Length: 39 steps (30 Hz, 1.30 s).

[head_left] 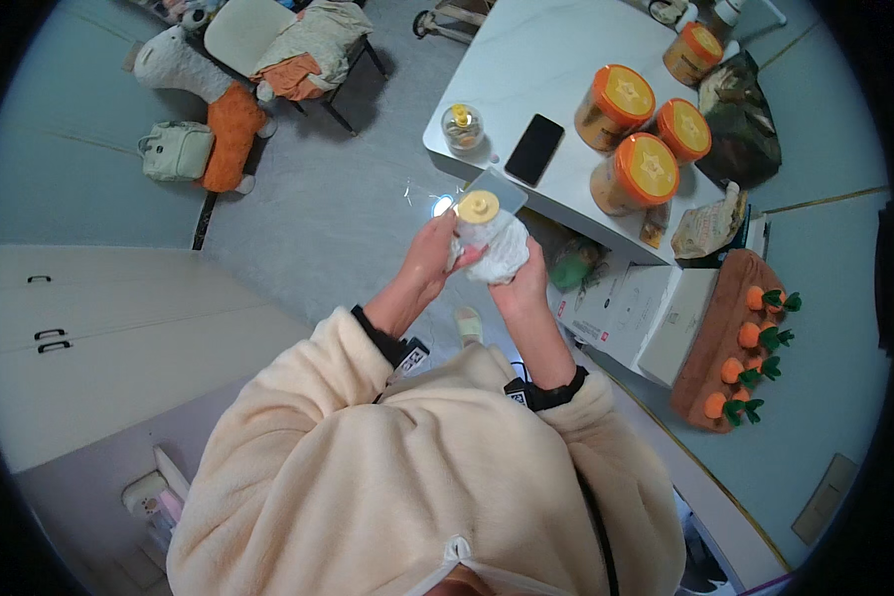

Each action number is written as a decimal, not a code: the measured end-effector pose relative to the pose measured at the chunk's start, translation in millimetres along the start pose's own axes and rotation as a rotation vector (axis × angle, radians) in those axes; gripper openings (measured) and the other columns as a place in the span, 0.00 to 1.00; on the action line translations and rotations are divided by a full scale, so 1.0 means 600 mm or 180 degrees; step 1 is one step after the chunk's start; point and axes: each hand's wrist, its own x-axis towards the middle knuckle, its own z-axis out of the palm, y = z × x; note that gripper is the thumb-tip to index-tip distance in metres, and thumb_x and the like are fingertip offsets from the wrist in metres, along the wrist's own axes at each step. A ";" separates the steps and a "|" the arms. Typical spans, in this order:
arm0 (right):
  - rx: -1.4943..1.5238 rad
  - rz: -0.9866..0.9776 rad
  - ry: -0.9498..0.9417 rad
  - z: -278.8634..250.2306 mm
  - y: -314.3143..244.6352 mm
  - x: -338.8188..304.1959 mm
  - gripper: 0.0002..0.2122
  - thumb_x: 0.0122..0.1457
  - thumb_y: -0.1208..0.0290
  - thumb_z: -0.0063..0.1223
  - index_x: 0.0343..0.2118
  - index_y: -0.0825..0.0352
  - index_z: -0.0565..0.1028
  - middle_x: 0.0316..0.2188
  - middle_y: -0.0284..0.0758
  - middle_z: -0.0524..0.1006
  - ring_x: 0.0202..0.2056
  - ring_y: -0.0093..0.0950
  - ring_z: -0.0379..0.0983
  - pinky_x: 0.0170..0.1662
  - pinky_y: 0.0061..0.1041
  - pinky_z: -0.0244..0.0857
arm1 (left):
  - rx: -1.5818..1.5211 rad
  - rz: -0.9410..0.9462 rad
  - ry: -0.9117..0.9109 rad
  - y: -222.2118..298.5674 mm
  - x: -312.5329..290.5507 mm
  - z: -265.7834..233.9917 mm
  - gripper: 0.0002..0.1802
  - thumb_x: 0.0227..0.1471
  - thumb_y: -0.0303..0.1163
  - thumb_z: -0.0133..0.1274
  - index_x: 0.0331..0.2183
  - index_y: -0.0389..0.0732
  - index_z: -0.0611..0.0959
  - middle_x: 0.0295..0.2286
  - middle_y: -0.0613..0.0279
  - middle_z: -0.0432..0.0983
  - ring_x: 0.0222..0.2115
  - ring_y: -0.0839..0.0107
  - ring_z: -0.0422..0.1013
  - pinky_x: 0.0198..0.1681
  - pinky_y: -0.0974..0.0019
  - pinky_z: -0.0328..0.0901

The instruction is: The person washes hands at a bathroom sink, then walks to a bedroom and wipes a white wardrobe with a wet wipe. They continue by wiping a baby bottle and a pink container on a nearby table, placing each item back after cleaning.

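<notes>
In front of my body I hold up a clear plastic piece (509, 189) with a round yellow cap or knob (479, 207) on it; its exact kind is hard to make out. My left hand (430, 255) grips it from the left, beside the yellow part. A crumpled white cloth or tissue (502, 253) is bunched against its near side, with my right hand (525, 286) closed on it. Something pink shows between the hands, too small to name. Both hands are above the floor, just off the table's near left corner.
The white table (507, 60) carries a small glass jar (462, 127), a black phone (534, 150), several orange-lidded tubs (636, 171) and a dark plastic bag (743, 124). A brown carrot plush (710, 343) lies at right. A chair with clothes (313, 50) and an orange-white plush (230, 134) stand far left.
</notes>
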 end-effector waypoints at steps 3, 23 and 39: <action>-0.0081 0.0044 0.0196 -0.058 -0.041 0.007 0.21 0.64 0.58 0.34 0.53 0.67 0.69 0.50 0.38 0.73 0.52 0.39 0.68 0.58 0.41 0.59 | 0.0025 -0.0348 -0.0002 -0.021 0.092 0.032 0.21 0.63 0.45 0.40 0.47 0.40 0.73 0.39 0.62 0.72 0.36 0.74 0.73 0.34 0.71 0.74; 0.0178 -0.0120 -0.0184 -0.210 -0.206 0.001 0.19 0.63 0.57 0.37 0.47 0.65 0.73 0.44 0.36 0.76 0.44 0.36 0.73 0.48 0.41 0.67 | 0.0830 -0.0543 0.0652 -0.092 0.382 0.105 0.20 0.61 0.47 0.45 0.32 0.37 0.73 0.26 0.64 0.72 0.22 0.76 0.69 0.26 0.72 0.70; -0.0006 0.0224 -0.0145 -0.117 -0.172 -0.024 0.23 0.62 0.59 0.38 0.55 0.68 0.67 0.54 0.41 0.70 0.54 0.41 0.66 0.59 0.44 0.57 | 0.0946 -0.0614 0.0176 -0.164 0.219 -0.037 0.25 0.61 0.49 0.41 0.21 0.40 0.75 0.17 0.59 0.71 0.16 0.69 0.67 0.20 0.64 0.64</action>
